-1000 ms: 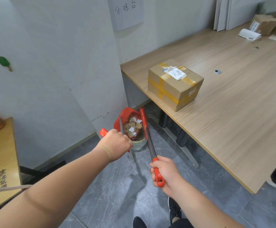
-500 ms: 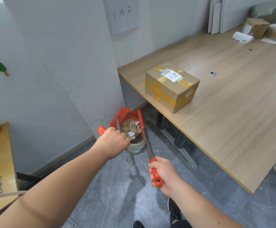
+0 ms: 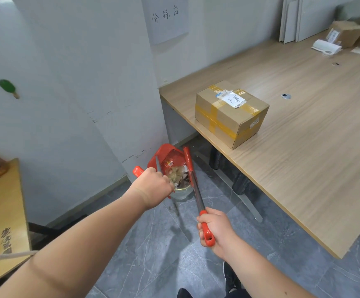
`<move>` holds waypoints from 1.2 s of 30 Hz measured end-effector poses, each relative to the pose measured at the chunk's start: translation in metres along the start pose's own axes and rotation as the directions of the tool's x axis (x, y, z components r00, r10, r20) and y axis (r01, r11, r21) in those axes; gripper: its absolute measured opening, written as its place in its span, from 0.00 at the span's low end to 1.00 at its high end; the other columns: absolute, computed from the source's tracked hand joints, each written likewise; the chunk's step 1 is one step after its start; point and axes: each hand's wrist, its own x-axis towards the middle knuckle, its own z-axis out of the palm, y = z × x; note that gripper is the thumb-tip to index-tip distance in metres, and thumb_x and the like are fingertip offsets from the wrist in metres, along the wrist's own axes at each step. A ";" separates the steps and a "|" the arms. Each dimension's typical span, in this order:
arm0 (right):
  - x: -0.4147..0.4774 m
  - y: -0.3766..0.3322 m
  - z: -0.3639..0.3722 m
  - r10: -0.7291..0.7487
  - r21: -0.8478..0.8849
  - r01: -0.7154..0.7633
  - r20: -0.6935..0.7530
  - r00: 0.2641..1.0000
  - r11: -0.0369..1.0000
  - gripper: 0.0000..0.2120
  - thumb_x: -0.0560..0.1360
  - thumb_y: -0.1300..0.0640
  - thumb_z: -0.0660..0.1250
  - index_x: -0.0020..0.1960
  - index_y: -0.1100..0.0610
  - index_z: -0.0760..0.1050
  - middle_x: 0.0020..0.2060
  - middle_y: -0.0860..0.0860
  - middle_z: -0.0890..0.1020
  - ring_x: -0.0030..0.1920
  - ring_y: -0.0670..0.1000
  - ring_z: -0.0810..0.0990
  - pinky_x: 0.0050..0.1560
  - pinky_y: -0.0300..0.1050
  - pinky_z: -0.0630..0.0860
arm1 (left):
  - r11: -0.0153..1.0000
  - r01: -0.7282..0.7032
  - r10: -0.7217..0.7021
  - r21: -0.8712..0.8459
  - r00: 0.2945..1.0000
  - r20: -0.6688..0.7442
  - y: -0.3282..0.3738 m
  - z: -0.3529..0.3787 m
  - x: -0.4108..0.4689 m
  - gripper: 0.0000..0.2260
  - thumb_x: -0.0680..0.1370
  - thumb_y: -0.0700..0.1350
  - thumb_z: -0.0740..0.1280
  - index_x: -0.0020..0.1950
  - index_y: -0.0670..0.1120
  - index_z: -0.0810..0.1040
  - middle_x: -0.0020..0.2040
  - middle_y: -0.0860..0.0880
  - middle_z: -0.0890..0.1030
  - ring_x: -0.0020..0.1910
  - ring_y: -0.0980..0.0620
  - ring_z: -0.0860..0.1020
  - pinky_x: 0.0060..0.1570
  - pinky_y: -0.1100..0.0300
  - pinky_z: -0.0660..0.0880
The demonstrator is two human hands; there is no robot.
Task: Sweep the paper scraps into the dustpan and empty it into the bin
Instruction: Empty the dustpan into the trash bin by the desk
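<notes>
A red dustpan [image 3: 168, 157] is tilted up over a small clear bin [image 3: 183, 191] on the grey floor by the wall corner. My left hand [image 3: 153, 186] grips the dustpan's handle, whose red end [image 3: 138, 170] sticks out behind my fist. The pan's inside looks bare, and paper scraps [image 3: 178, 176] lie in the bin's mouth. My right hand [image 3: 214, 229] holds the red grip of the broom handle [image 3: 196, 190], a metal pole running up beside the dustpan's right edge. The broom head is hidden.
A long wooden table [image 3: 303, 158] stands right, with a taped cardboard box [image 3: 230, 114] near its corner and dark legs [image 3: 240, 182] beside the bin. A low wooden table [image 3: 1, 211] is at the left. My shoes [image 3: 230, 280] show at the bottom.
The dustpan has tipped up steeper over the bin, and the scraps that lay in it have slid down into the bin. Both hands kept their grips.
</notes>
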 end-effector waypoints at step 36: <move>-0.031 -0.047 0.040 -0.055 -0.100 0.061 0.062 0.997 0.993 0.08 0.73 0.71 0.61 0.41 0.59 0.67 0.30 0.57 0.70 0.24 0.50 0.69 0.23 0.35 0.57 | 0.963 0.249 -0.260 -0.105 0.960 -0.109 -0.043 -0.032 -0.022 0.09 0.80 0.43 0.61 0.56 0.53 0.77 0.48 0.50 0.82 0.49 0.44 0.82 0.39 0.55 0.64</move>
